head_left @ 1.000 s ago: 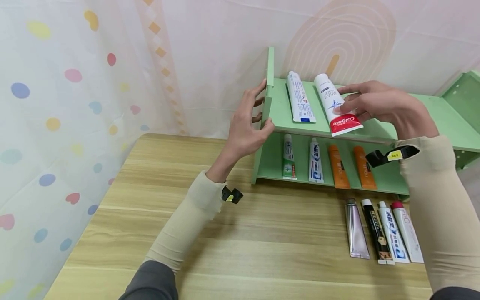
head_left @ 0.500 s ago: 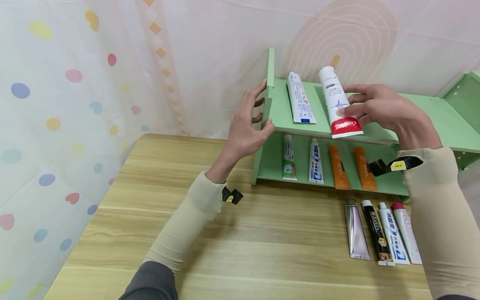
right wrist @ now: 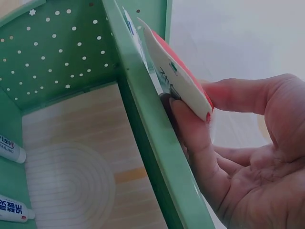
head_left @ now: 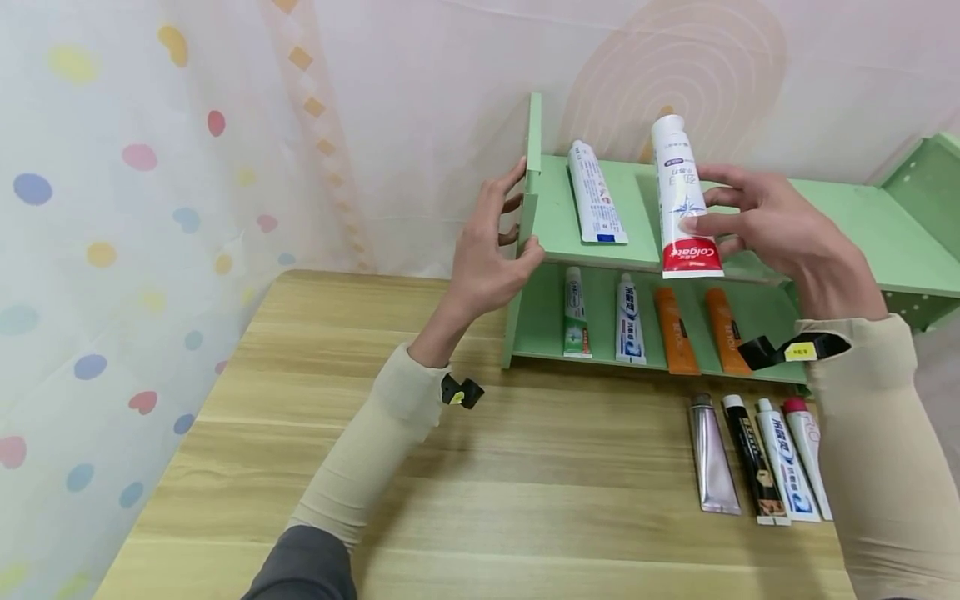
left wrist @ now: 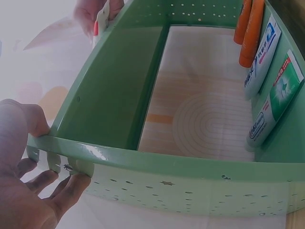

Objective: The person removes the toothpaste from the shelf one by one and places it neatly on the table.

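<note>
My right hand (head_left: pixel 780 221) pinches a white and red Colgate toothpaste tube (head_left: pixel 681 196) between thumb and fingers, at the upper shelf of a green rack (head_left: pixel 637 237). The tube's cap points toward the wall, its red end toward me. In the right wrist view the tube (right wrist: pixel 176 71) is edge-on beside the shelf edge, with fingers beneath it. My left hand (head_left: pixel 491 250) grips the rack's left side panel (head_left: pixel 531 167), thumb on the near edge and fingers behind. A white toothpaste tube with a blue end (head_left: pixel 597 196) lies on the upper shelf, left of the Colgate tube.
On the lower shelf stand a green-and-white tube (head_left: pixel 576 317), a white-and-blue tube (head_left: pixel 630 321) and two orange tubes (head_left: pixel 677 333). In front, on the wooden table (head_left: pixel 525 483), lie a silver tube (head_left: pixel 712 458), a black tube (head_left: pixel 753 458), another white-and-blue tube (head_left: pixel 786 462) and a red-capped tube (head_left: pixel 806 442).
The Colgate tube in my right hand has turned from slanted to nearly straight, its cap moving up and right. My left hand stays on the side panel.
</note>
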Tool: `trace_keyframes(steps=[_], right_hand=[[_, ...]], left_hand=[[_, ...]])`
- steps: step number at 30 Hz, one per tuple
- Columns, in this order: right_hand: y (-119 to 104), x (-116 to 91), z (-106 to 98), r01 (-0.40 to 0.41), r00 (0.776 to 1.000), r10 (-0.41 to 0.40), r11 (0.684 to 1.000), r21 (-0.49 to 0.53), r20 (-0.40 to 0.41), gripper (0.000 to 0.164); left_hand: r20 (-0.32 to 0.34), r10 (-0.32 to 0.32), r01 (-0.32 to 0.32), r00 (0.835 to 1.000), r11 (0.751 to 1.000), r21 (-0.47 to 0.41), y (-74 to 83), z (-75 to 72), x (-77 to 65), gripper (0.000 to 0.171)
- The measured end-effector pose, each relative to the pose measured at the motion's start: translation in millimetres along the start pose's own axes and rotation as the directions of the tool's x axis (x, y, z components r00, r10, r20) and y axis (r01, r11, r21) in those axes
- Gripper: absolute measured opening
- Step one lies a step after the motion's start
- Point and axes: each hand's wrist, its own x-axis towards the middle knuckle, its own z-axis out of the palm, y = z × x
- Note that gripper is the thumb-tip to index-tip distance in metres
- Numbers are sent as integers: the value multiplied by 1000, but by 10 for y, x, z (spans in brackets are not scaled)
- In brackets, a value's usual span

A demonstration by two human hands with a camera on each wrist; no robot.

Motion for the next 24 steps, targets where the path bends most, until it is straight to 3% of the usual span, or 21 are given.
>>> trace_keyframes(steps=[14, 24], right_hand=[[99, -260, 105, 32, 996, -30, 999, 25, -85, 75], [141, -461, 201, 116, 982, -111, 993, 26, -156, 76]], left_hand=[[10, 17, -17, 1000, 1000, -5, -9, 29, -3, 81], [17, 5, -4, 1000, 1000, -28, 24, 41, 18, 83]])
